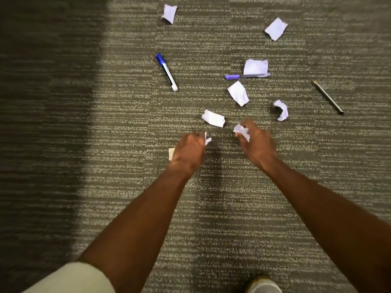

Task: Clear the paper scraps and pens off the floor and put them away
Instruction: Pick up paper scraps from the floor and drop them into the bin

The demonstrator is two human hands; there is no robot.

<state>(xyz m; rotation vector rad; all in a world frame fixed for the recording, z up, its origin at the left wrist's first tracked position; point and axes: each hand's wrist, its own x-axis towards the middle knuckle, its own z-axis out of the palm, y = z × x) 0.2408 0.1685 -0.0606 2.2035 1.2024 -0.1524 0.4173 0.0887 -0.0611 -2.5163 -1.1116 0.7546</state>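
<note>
My left hand [188, 152] is closed on a small white paper scrap [207, 140] just above the carpet. My right hand [257, 142] grips a crumpled white scrap [241, 132]. A folded scrap [213, 118] lies just beyond both hands. Several more scraps lie farther out, among them one [238, 93] in the middle, a curled one [281, 109] to the right and one [255, 67] resting on a purple pen [246, 76]. A blue-capped marker [166, 71] lies to the left. A dark pencil [328, 97] lies at the far right.
Grey striped carpet [211, 208] covers the floor, with a darker shaded band [42, 102] on the left. Two more scraps [169, 13] [276, 28] lie at the far edge. A pale corner of paper [171, 153] peeks out beside my left hand. My shoe [263, 285] shows at the bottom.
</note>
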